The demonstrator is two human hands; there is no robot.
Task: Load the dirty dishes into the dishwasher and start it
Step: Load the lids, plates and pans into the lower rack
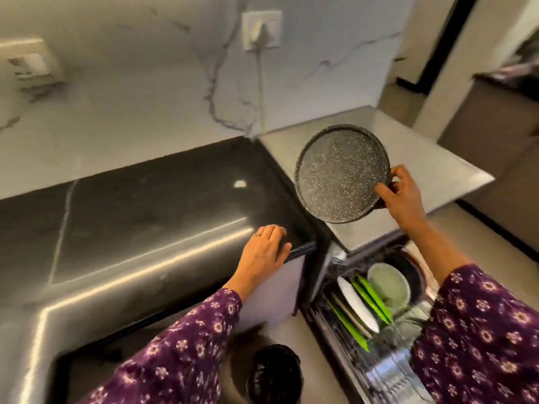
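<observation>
Nearest, at the bottom edge: a black bin [274, 371] on the floor, between two purple floral sleeves [180, 354].

Lower right: the dishwasher rack [382, 374] is pulled out and partly loaded. A white plate [357, 304] and green plates [372, 300] stand on edge side by side. A pale bowl [389, 284] sits just behind them, against a dark round vessel [414, 268].

Left hand [265, 252]: rests on the corner of the black counter [145, 199], fingers loosely bent and together, thumb at the counter's edge, holding nothing. A ring shows on one finger.

Right hand [402, 196]: pinches the rim of the speckled pan [341, 173], thumb on the near face, fingers curled behind. The pan is in the air, tilted with its face toward the camera, over the grey worktop [437, 170] and above the open rack. It touches neither.

Farthest: marble wall [131, 97] with a socket [262, 30], a white plug in it, and its cord [260, 83] hanging down to counter level. A second fitting [29, 65] at far left is too blurred to identify.
</observation>
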